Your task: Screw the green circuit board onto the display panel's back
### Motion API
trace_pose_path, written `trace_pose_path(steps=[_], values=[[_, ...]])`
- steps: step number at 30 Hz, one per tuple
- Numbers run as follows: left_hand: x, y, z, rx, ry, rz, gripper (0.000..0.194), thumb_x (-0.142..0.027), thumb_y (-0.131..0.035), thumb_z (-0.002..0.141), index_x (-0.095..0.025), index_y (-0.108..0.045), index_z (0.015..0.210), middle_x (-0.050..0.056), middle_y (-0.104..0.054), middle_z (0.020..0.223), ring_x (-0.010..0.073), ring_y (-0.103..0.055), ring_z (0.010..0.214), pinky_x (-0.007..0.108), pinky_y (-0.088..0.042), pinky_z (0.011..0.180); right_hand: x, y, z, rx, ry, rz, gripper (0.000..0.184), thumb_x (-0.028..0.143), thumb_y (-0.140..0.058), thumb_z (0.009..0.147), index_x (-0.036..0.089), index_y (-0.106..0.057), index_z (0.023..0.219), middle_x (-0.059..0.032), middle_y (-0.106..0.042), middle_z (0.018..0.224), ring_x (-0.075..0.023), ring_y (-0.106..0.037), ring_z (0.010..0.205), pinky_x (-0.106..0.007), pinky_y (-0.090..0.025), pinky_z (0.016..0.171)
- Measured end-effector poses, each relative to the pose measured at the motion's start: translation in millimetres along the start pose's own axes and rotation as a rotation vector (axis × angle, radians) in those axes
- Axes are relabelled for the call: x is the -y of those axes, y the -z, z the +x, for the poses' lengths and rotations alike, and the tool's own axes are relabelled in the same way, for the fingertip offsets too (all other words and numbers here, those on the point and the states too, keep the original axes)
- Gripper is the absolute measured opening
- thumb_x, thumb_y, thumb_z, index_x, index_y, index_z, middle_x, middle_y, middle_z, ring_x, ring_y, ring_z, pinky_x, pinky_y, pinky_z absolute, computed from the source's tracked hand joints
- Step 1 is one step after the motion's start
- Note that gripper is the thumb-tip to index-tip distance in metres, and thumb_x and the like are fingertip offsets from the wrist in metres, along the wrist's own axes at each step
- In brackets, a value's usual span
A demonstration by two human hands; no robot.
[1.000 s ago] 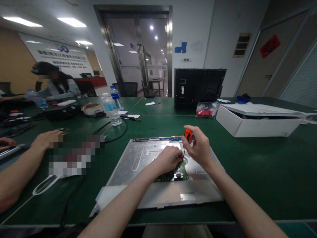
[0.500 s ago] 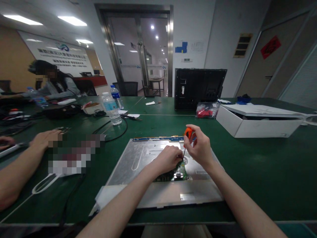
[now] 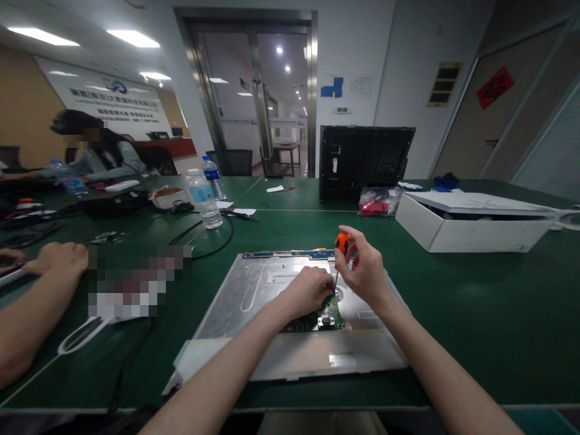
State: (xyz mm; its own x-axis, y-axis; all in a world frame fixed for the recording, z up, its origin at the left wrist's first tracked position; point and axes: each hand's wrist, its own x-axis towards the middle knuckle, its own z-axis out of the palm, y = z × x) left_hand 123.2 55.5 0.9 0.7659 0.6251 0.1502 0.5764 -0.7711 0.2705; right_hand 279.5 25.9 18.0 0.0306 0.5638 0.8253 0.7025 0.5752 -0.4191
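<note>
My right hand (image 3: 365,266) grips the orange-and-black handle of a screwdriver (image 3: 343,243). Its thin shaft points down, almost upright, at the edge of a green circuit board (image 3: 336,311). Beside the shaft's lower end, my left hand (image 3: 310,290) is closed with fingertips pinched together; what lies between them is hidden. The board rests on the back of a flat metal display panel (image 3: 254,284), and my left hand covers part of it. Along the panel's far edge runs a narrow blue circuit strip (image 3: 290,255).
A white box (image 3: 475,232) sits to the right, with a black monitor (image 3: 366,160) and a bag of red items (image 3: 378,202) behind. Water bottles (image 3: 205,202) and a black cable (image 3: 229,238) are on the left. A co-worker's hand (image 3: 61,260) lies near small metal parts (image 3: 109,237).
The screwdriver handle has turned slightly in my right hand, which stays in place. My left hand holds still. The co-worker's hand at the left has drawn back leftward from the small parts.
</note>
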Motion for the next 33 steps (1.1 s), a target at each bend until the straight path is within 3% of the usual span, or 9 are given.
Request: trace_pose_path(steps=[4, 10, 17, 24, 28, 33], values=[[0.4, -0.6, 0.4, 0.003, 0.0, -0.002, 0.017, -0.01, -0.057, 0.084, -0.016, -0.072, 0.087, 0.006, -0.073, 0.087, 0.0193, -0.065, 0.08, 0.028, -0.047, 0.076, 0.9, -0.1, -1.3, 0.0, -0.035, 0.004, 0.03, 0.023, -0.058, 0.086, 0.019, -0.053, 0.116, 0.0044, -0.055, 0.07, -0.0103, -0.05, 0.051, -0.023, -0.04, 0.051], [-0.4, 0.2, 1.1, 0.017, 0.012, 0.037, 0.016, -0.01, -0.057, 0.084, -0.016, -0.072, 0.083, 0.007, -0.073, 0.086, 0.0208, -0.065, 0.082, 0.028, -0.046, 0.075, 1.5, 1.7, 2.4, 0.011, 0.055, -0.008, 0.031, 0.027, -0.062, 0.088, 0.018, -0.058, 0.117, -0.0036, -0.059, 0.092, -0.0098, -0.052, 0.058, -0.023, -0.043, 0.053], [-1.8, 0.5, 0.4, 0.008, -0.002, 0.034, 0.016, -0.01, -0.057, 0.085, -0.016, -0.072, 0.087, 0.007, -0.073, 0.089, 0.0205, -0.066, 0.084, 0.028, -0.046, 0.076, 1.9, 0.4, -0.4, -0.012, -0.007, 0.005, 0.034, 0.019, -0.055, 0.085, 0.017, -0.056, 0.119, 0.0008, -0.06, 0.076, -0.011, -0.052, 0.053, -0.024, -0.043, 0.052], [-2.2, 1.6, 0.7, 0.011, 0.016, 0.051, 0.015, -0.009, -0.058, 0.084, -0.016, -0.071, 0.08, 0.006, -0.072, 0.082, 0.0203, -0.064, 0.079, 0.028, -0.045, 0.072, 1.0, 1.5, 3.0, 0.003, 0.027, -0.055, 0.034, 0.032, -0.062, 0.089, 0.02, -0.06, 0.121, -0.0037, -0.06, 0.093, -0.0107, -0.053, 0.059, -0.025, -0.045, 0.056], [-1.2, 0.5, 0.7, 0.008, 0.006, 0.047, 0.014, -0.01, -0.059, 0.084, -0.016, -0.071, 0.083, 0.006, -0.072, 0.085, 0.0199, -0.065, 0.081, 0.027, -0.045, 0.074, 0.9, 0.6, 1.7, 0.032, 0.019, -0.049, 0.041, 0.025, -0.055, 0.091, 0.018, -0.055, 0.131, -0.0018, -0.062, 0.084, -0.0115, -0.053, 0.058, -0.025, -0.045, 0.056], [-1.0, 0.2, 0.6, -0.001, -0.005, 0.033, 0.017, -0.01, -0.056, 0.085, -0.016, -0.072, 0.086, 0.006, -0.073, 0.086, 0.0195, -0.065, 0.081, 0.028, -0.046, 0.074, 2.0, -0.4, -0.5, 0.001, -0.027, -0.015, 0.035, 0.022, -0.055, 0.087, 0.016, -0.057, 0.121, 0.0005, -0.061, 0.077, -0.0106, -0.05, 0.053, -0.025, -0.044, 0.054]])
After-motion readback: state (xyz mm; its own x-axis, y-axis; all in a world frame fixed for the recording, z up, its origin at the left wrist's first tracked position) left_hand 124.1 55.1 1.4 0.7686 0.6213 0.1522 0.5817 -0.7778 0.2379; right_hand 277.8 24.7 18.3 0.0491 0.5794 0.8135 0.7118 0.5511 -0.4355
